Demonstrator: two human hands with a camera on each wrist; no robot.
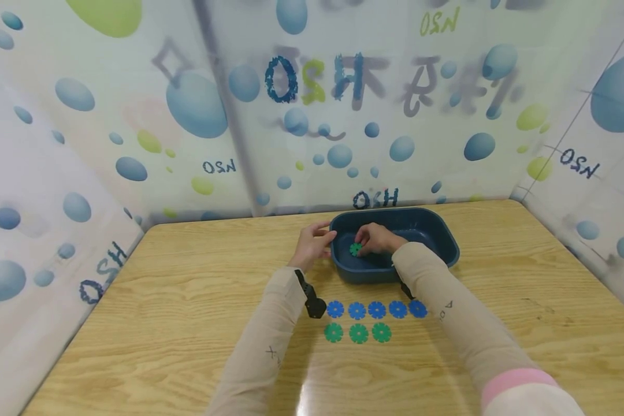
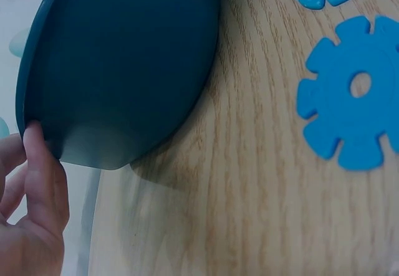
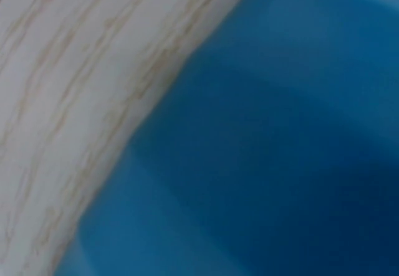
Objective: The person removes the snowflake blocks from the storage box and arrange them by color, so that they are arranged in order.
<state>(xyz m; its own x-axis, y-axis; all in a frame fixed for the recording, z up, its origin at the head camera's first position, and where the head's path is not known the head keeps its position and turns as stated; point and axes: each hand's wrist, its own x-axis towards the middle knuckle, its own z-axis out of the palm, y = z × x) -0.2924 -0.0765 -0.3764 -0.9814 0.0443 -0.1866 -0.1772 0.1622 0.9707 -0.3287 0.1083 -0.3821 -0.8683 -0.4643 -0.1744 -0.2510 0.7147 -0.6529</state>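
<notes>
Inside the dark blue plastic bin (image 1: pixel 395 276), my right hand (image 1: pixel 377 238) pinches a green interlocking disc (image 1: pixel 355 249) with notched edges. My left hand (image 1: pixel 310 245) touches the bin's left end from outside. In the left wrist view, a fingertip of the left hand (image 2: pixel 43 195) meets the bin's rim (image 2: pixel 25 83). A row of several blue notched discs (image 1: pixel 377 309) lies on the table in front of the bin. Nearer to me are three green discs (image 1: pixel 359 333) in a second row. The right wrist view shows the blurred bin wall (image 3: pixel 249 151), without the hand.
The wooden table (image 1: pixel 161 300) reaches back to a patterned curtain (image 1: pixel 312 144), with more patterned sheets at both sides. A black wrist camera (image 1: pixel 316 307) on the left wrist sits close to the leftmost blue disc.
</notes>
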